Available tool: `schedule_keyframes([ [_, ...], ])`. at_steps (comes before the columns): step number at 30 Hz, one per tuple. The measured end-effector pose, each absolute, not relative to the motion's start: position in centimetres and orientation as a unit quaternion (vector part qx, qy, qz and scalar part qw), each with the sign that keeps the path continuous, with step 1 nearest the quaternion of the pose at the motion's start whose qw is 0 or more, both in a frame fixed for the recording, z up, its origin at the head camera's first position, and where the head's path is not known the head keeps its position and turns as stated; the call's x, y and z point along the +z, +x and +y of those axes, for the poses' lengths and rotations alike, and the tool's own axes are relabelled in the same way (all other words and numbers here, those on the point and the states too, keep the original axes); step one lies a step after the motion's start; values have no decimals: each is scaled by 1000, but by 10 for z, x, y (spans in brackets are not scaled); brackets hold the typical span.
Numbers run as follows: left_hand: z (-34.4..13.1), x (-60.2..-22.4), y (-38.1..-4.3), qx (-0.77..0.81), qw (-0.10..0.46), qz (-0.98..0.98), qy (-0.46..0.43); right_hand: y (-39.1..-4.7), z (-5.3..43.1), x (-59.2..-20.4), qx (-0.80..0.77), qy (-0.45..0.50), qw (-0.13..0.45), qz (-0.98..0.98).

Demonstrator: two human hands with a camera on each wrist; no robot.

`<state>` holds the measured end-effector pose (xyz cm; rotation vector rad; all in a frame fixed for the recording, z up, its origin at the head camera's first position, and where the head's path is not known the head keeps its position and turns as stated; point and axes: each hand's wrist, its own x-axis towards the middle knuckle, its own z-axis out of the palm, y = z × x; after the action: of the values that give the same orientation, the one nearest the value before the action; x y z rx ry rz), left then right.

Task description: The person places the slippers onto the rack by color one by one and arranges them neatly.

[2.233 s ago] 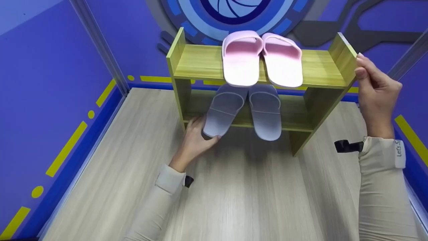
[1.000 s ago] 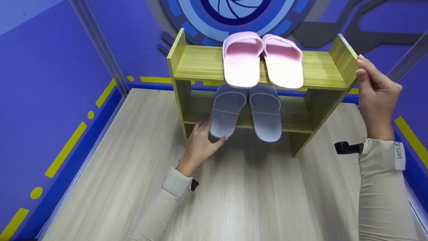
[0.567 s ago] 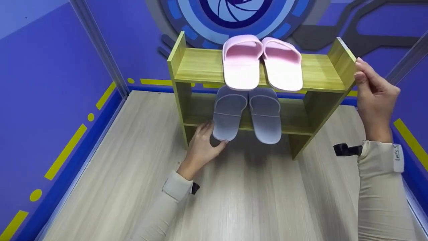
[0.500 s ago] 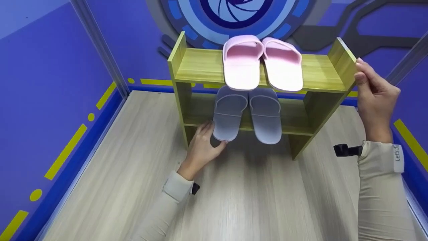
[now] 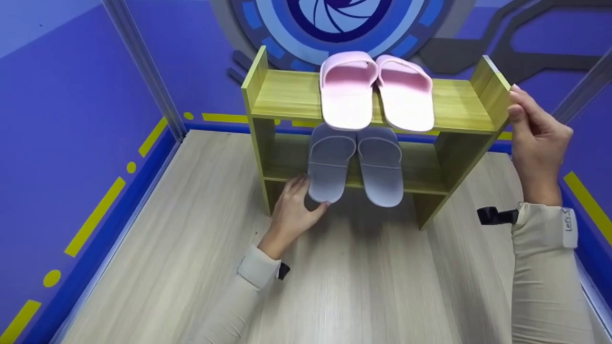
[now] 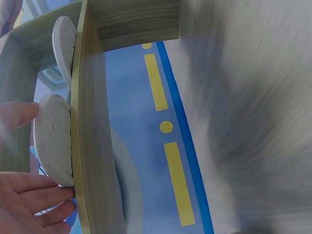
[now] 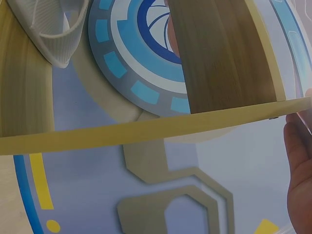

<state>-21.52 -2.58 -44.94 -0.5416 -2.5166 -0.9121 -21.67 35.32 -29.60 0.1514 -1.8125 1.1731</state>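
Note:
A wooden shoe rack (image 5: 420, 181) stands against the back wall. On its lower shelf lies a pair of grey slippers, a left one (image 5: 327, 179) and a right one (image 5: 382, 184), their heels jutting past the front edge. My left hand (image 5: 292, 210) holds the heel of the left grey slipper, fingers along its left side and thumb at the heel's end. In the left wrist view the heel (image 6: 52, 139) sits between thumb and fingers. My right hand (image 5: 540, 141) pinches the front edge of the rack's right side panel. Pink slippers (image 5: 346, 105) sit on the top shelf.
Blue patterned walls (image 5: 71, 119) with yellow marks enclose the rack on the left, back and right. A light wood-grain floor (image 5: 334, 296) stretches in front of it. Under the lower shelf the rack has an open space.
The left grey slipper's heel has swung right, so it now points straighter forward, closer to parallel with the other. My left hand moved right with it. The right hand keeps its hold.

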Motion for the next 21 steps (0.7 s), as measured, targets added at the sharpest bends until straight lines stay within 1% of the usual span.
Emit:
schedule_keyframes([
  [13,-15,-449,-214,-312,225,-906,-178,-219,356,-299,479,64,469,-740],
  [21,-14,-450,-214,-307,231,-904,-186,-219,356,-299,470,59,470,-745],
])
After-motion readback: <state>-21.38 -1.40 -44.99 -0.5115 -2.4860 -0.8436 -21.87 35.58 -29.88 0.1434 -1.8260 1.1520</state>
